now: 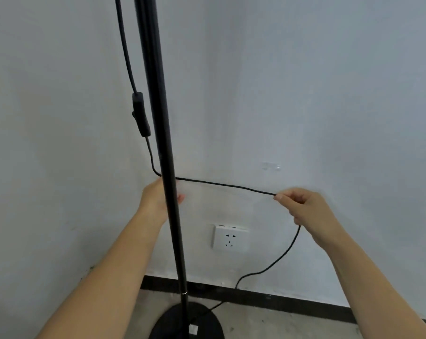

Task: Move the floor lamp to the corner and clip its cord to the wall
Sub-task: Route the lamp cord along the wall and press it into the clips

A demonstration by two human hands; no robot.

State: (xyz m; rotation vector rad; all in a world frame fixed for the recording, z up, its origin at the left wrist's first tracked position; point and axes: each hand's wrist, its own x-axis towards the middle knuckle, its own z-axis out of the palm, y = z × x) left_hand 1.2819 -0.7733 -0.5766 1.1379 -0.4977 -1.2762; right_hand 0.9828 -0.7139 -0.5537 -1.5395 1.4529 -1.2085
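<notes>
Head view: floor lamp (166,167) stands in the corner, base on the floor. Left hand (155,199) sits behind the pole; grip cannot be told. Right hand (302,206), right of the pole, pinches the cord (226,185) above the wall socket (229,238).

Floor lamp pole (168,192) upright near the corner, base (202,319) on the floor. Cord (221,185) stretched roughly level between both hands. Left hand (158,199) behind the pole, right hand (302,204) pinching the cord. Clear clip (270,166) on the wall just above; socket (230,238) below.
</notes>
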